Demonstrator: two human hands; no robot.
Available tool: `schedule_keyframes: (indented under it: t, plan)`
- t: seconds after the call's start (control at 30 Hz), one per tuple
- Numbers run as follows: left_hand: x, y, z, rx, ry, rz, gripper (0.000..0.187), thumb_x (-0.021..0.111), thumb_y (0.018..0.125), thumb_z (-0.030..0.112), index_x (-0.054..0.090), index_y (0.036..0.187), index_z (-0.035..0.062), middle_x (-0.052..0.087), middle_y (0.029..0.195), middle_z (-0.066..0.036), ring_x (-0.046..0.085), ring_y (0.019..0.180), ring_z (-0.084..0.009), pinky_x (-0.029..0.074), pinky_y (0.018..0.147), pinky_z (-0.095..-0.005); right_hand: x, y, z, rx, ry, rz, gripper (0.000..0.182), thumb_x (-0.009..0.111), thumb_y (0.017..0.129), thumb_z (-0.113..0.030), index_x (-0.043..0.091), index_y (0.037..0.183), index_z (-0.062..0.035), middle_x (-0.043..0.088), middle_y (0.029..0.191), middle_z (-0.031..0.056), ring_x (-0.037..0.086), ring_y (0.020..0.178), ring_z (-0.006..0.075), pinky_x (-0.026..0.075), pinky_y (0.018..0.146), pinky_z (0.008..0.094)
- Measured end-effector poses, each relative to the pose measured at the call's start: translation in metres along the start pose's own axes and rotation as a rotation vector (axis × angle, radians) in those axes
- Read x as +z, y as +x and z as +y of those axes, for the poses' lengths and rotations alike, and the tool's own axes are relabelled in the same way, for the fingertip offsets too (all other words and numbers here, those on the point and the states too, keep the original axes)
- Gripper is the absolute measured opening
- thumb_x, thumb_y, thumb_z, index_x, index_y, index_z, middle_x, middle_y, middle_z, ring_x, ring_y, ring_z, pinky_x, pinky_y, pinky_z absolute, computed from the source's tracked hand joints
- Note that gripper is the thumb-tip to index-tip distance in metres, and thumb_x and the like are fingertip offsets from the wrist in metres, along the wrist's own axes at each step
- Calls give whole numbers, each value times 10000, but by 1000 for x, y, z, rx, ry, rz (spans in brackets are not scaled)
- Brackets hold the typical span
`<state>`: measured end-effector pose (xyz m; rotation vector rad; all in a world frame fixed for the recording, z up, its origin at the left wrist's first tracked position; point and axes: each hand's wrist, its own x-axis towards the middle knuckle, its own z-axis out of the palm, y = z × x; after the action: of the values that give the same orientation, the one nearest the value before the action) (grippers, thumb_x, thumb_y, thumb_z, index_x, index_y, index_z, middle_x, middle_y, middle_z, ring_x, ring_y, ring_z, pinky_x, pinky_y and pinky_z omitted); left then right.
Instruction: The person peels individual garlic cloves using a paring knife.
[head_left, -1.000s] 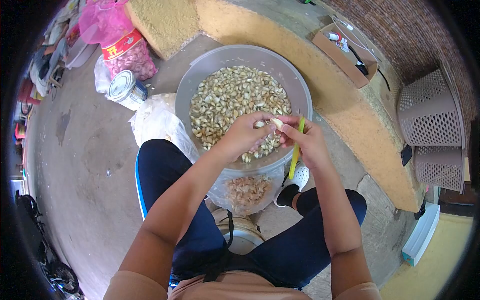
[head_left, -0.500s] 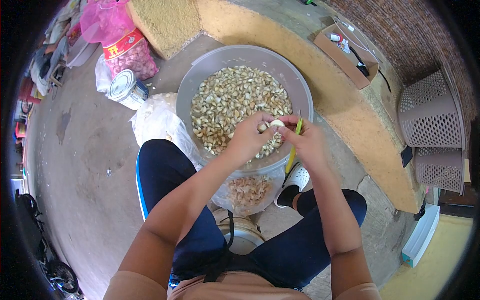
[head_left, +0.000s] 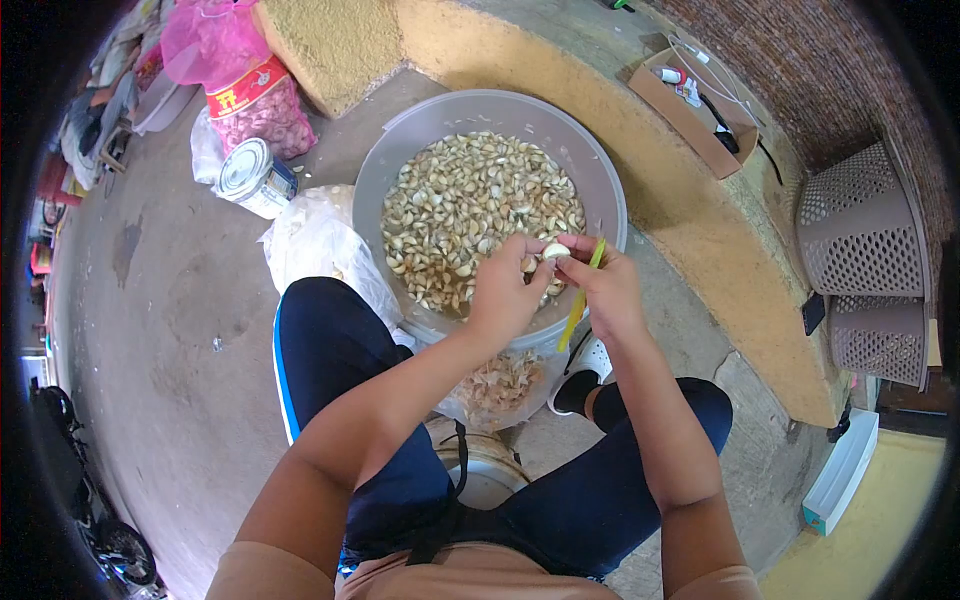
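hands (head_left: 503, 292) pinch smooth, curved cloves (head_left: 556, 250) above a round plastic tub (head_left: 602, 180).

A person wears a plain, pale peach top (head_left: 480, 574), its left sleeve (head_left: 272, 573) and right sleeve (head_left: 716, 583) ending on the upper arms at the near edge of the scene. Dark navy trousers (head_left: 335, 350) carry a white and bright-blue stripe (head_left: 283, 390) down the outer left leg, with a black cord (head_left: 461, 468) trailing at the waist. On the right foot are a dark sock (head_left: 573, 393) and a white clog (head_left: 596, 357) dotted with round holes. The left hand (head_left: 504, 292) and right hand (head_left: 611, 288) are bare.
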<state>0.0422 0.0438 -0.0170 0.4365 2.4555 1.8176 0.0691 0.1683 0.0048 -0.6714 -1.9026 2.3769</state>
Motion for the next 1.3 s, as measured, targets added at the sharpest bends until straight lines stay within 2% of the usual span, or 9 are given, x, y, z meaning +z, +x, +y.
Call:
schedule_keyframes:
  t: [0.2,0.47,0.57,0.67,0.77,0.97,1.1,1.2,1.3]
  plan:
    - [4,-1,-5,30,-1,33,190,610,738,111,539,884,13,606,792,-146,593,635,-251,457,544,-315,0,-1,-1,-33,-133,41,228,599,729,-13,574,947,47,601,815,84,566,677,125,467,620,226]
    - [2,-2,-1,-34,-10,-40,192,614,735,113,532,877,14,604,783,-154,599,658,-264,455,562,-320,1,1,-1,-60,-91,30,190,537,727,-2,574,907,46,597,805,78,542,636,113,444,580,222]
    - [6,-2,-8,-14,-71,-27,202,614,739,116,525,890,13,601,760,-137,587,631,-236,449,565,-319,1,1,-1,-59,-84,25,181,521,735,-11,570,901,42,594,796,76,531,622,111,435,572,221]
    - [7,-1,-12,-16,-86,-29,210,603,765,129,515,912,8,575,691,-104,547,573,-162,426,499,-287,0,2,-1,-39,-78,25,177,519,749,-24,566,908,38,583,768,68,516,606,105,428,562,220]
    - [-2,5,-4,-497,-545,-206,235,591,789,141,496,953,2,513,628,-49,473,518,-83,372,423,-239,-3,4,-3,9,-53,-5,177,534,767,-48,565,921,32,560,712,46,496,573,92,411,533,215]
    - [-7,11,-4,-596,-882,-226,254,554,818,121,460,1016,-8,433,604,-1,368,446,-49,305,369,-203,-9,6,-8,56,-59,-71,207,573,787,-96,568,955,24,508,607,-4,435,486,67,351,457,201]
    - [-9,11,-2,-573,-851,-238,242,538,828,113,463,1022,-10,429,610,1,362,448,-49,301,374,-201,-5,1,-17,15,-185,-75,207,598,778,-107,577,940,19,488,579,-17,409,462,54,321,427,194]
    - [-9,11,-4,-557,-826,-257,241,541,828,116,467,1024,-5,428,605,5,360,449,-47,301,376,-202,-6,1,-17,-17,-184,-58,187,610,773,-117,588,906,13,483,567,-23,405,461,46,309,414,194]
    - [-7,11,-4,-548,-804,-281,237,544,828,118,474,1024,6,426,598,8,355,447,-45,300,374,-202,-12,4,-16,66,-73,-69,156,609,773,-117,593,864,9,500,573,-15,408,466,45,304,415,196]
